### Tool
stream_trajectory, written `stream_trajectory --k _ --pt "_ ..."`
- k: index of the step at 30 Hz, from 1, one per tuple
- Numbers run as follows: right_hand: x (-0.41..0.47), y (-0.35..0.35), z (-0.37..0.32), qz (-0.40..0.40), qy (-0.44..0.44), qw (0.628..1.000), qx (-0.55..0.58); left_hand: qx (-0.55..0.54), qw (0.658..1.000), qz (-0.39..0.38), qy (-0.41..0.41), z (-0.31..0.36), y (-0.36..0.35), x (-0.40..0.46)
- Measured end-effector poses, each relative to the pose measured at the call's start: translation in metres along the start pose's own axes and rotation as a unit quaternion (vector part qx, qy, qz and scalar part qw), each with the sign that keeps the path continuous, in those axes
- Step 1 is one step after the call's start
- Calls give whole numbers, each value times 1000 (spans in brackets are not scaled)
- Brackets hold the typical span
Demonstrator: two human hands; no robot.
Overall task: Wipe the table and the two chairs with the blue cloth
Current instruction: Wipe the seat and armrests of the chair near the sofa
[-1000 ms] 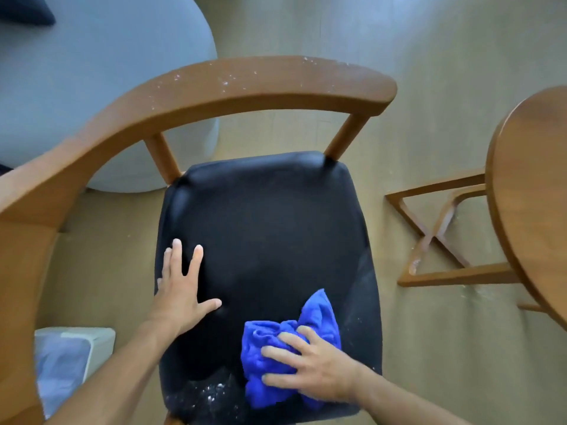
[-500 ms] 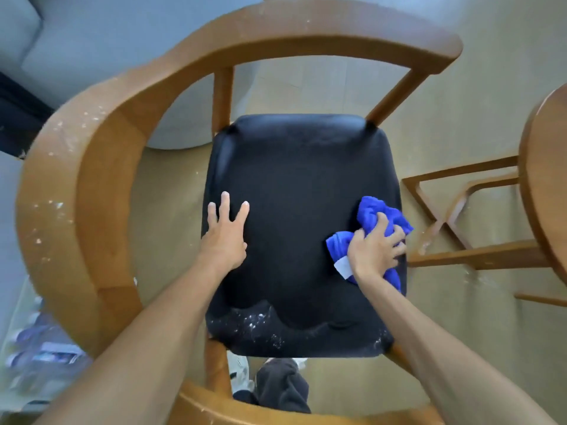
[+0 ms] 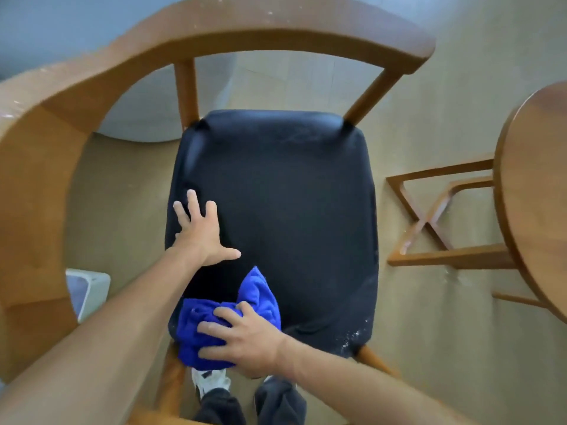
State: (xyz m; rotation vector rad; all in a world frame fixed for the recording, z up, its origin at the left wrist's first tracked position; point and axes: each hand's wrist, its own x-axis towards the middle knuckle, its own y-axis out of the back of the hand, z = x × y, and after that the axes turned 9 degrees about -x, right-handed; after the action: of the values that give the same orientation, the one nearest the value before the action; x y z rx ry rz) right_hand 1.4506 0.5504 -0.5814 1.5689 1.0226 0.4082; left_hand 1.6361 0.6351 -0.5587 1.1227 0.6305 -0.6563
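A wooden chair with a curved backrest and a black padded seat fills the middle of the view. My right hand presses the crumpled blue cloth onto the seat's near left corner. My left hand lies flat with spread fingers on the seat's left side, holding nothing. White specks dot the seat's near right corner and the top of the backrest. The round wooden table shows at the right edge.
The table's crossed wooden base stands on the beige floor right of the chair. A pale grey sofa is behind the chair. A white box sits at the left. My shoes and dark trousers are below the seat.
My right hand has swept the cloth from the seat's right side to its near left corner. The left hand stayed flat on the seat. The white specks at the near left edge are gone.
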Motion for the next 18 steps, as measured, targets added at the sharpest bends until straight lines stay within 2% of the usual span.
stream_trajectory --k 3,5,7,9,10,11,12,13,16,18 --pt "-69 -8 34 -66 151 983 -84 21 1000 21 5 6 -8 0" --pt "-132 -15 66 -74 176 976 -101 22 999 24 15 7 -10 1" --pt "-197 -14 102 -65 122 985 -107 27 999 27 21 9 -12 1" --pt "-251 -10 143 -42 -37 991 -123 29 999 31 20 11 -13 3" --pt "-270 -7 161 -28 -166 981 -101 29 999 32 25 12 -13 3" --pt "-280 -3 176 -4 -297 953 -61 31 999 32 27 13 -14 3" --pt "-279 0 186 29 -386 922 -26 35 998 32 28 14 -15 4" --pt "-267 2 188 66 -425 903 0 38 998 34 29 14 -15 4" --pt "-196 7 156 156 -357 920 37 40 998 40 31 15 -15 3" --pt "-143 0 106 181 -253 945 99 39 998 40 32 13 -14 2"
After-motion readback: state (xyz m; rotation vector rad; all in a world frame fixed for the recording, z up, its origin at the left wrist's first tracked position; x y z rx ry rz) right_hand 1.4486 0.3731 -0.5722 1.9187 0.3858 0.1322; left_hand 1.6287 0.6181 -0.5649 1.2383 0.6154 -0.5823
